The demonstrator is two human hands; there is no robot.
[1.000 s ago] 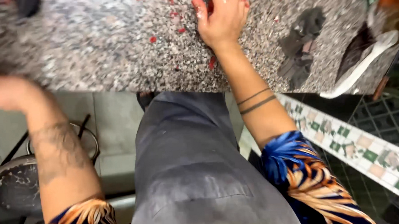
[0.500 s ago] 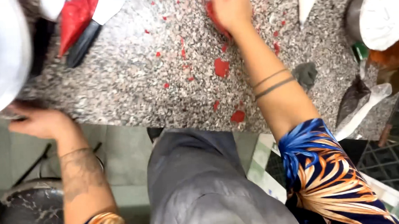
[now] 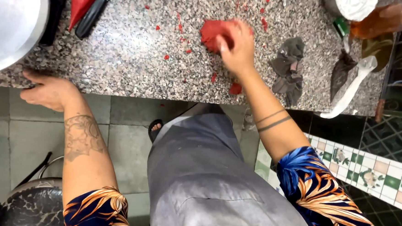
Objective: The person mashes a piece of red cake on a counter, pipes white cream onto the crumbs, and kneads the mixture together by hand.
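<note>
Gripping soft red lump [image 3: 213,33], right hand [image 3: 238,49]

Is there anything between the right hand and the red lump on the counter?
Nothing visible. The right hand already rests on the red lump; only small red scraps lie around them on the counter.
</note>
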